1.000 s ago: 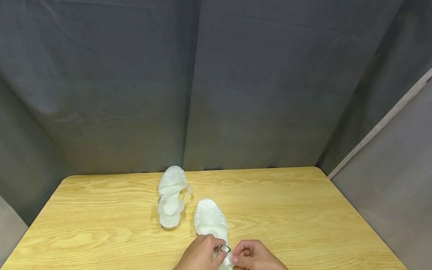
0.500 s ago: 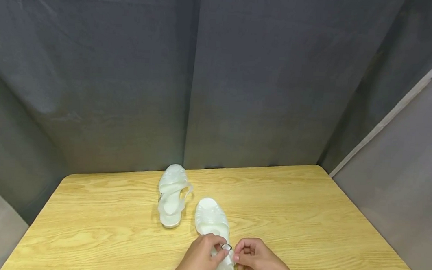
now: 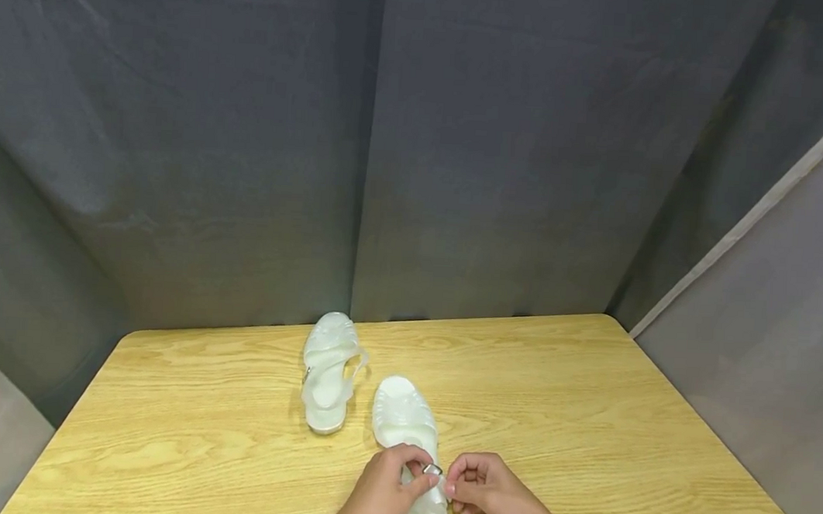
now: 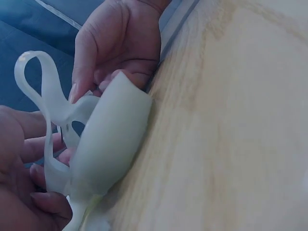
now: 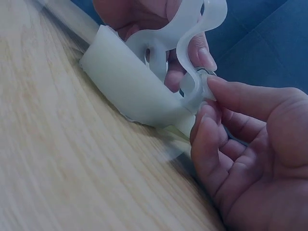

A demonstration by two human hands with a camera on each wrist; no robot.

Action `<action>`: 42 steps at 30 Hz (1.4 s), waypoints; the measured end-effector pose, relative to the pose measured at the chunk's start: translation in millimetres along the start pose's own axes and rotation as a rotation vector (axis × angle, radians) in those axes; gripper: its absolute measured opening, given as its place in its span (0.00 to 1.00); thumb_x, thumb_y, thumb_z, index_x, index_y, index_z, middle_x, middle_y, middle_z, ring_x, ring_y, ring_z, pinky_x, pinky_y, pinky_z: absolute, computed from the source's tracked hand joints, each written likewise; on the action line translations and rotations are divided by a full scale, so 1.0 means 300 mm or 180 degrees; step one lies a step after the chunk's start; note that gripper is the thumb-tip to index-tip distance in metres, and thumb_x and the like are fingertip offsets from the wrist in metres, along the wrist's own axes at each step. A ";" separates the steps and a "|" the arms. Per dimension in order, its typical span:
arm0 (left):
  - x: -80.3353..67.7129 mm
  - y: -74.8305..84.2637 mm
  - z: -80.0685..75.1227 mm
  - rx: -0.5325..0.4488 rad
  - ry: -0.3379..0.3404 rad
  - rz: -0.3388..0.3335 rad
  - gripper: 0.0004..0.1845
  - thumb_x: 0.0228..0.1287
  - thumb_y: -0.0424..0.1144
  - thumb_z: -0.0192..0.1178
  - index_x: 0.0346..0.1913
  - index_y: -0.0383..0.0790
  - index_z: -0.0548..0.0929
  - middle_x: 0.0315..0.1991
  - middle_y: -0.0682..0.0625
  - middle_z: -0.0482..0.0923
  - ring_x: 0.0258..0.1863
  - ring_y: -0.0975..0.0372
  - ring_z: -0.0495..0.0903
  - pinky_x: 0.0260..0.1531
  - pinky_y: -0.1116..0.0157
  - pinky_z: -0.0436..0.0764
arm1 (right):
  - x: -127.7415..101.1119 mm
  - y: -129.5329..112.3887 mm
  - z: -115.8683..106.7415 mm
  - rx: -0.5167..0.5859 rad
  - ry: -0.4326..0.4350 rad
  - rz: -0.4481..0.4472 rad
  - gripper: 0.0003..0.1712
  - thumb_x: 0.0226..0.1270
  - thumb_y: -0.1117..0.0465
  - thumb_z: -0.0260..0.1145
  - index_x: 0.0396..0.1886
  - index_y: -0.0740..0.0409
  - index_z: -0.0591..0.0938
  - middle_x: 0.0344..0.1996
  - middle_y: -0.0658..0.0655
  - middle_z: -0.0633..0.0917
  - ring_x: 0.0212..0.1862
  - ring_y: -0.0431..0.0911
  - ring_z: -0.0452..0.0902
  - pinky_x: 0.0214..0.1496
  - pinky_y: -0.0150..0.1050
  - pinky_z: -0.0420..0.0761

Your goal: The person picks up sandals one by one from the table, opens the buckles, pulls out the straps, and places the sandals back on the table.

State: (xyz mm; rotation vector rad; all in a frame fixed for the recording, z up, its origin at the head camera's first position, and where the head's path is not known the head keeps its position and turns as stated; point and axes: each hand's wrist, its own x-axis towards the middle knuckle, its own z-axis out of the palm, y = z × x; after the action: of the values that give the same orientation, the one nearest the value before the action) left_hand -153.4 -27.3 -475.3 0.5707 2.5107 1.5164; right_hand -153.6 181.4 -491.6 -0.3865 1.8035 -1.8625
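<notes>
over the last second little has shifted: the left hand [image 3: 378,494] and right hand [image 3: 493,498] stay pinched on the small metal buckle [image 3: 432,469] and strap of the translucent white jelly sandal [image 3: 403,423] at the near edge of the light wooden table [image 3: 584,421]. only the fingertips have crept closer, so the buckle work looks underway, not finished. the matching second sandal [image 3: 326,373] lies untouched towards the far edge.

Wood table [image 3: 584,421] w/ 2 clear sandals: far [image 3: 326,373], near [image 3: 403,419].

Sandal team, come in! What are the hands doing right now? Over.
Left hand and right hand both pinching the near sandal's strap at its buckle. Far sandal lies untouched on the table. Nothing in the way.
</notes>
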 end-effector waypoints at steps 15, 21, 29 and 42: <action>0.008 -0.004 0.004 -0.0294 -0.0047 -0.0062 0.11 0.57 0.42 0.66 0.39 0.40 0.83 0.26 0.59 0.74 0.20 0.70 0.63 0.21 0.72 0.65 | 0.011 0.014 0.000 -0.0071 0.0090 -0.0046 0.07 0.64 0.61 0.64 0.34 0.62 0.78 0.25 0.49 0.78 0.27 0.36 0.73 0.30 0.30 0.79; 0.006 -0.002 0.003 -0.0294 -0.0020 0.0008 0.11 0.57 0.43 0.66 0.39 0.40 0.83 0.26 0.59 0.73 0.20 0.71 0.63 0.21 0.73 0.66 | 0.011 0.010 0.004 -0.0057 0.0082 -0.0071 0.10 0.64 0.62 0.64 0.35 0.67 0.78 0.26 0.50 0.78 0.28 0.36 0.73 0.31 0.29 0.79; 0.003 -0.004 0.010 -0.0270 -0.0006 0.0017 0.11 0.57 0.43 0.66 0.38 0.40 0.82 0.27 0.59 0.73 0.21 0.71 0.63 0.22 0.72 0.67 | 0.012 0.001 0.010 -0.0003 0.0114 -0.0129 0.11 0.64 0.64 0.63 0.38 0.69 0.76 0.27 0.50 0.78 0.29 0.36 0.74 0.33 0.29 0.80; -0.002 0.001 0.002 -0.0306 -0.0052 -0.0015 0.08 0.58 0.40 0.65 0.38 0.42 0.81 0.26 0.59 0.74 0.23 0.70 0.67 0.25 0.72 0.69 | -0.007 0.003 -0.014 -0.0042 0.0027 0.0240 0.12 0.64 0.60 0.64 0.34 0.67 0.78 0.27 0.54 0.82 0.28 0.41 0.78 0.29 0.31 0.81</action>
State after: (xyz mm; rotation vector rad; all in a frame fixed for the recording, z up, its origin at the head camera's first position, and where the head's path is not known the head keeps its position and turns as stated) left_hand -152.5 -27.0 -475.5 0.5595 2.4100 1.6136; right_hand -154.0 185.9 -492.6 -0.3117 1.8117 -1.8042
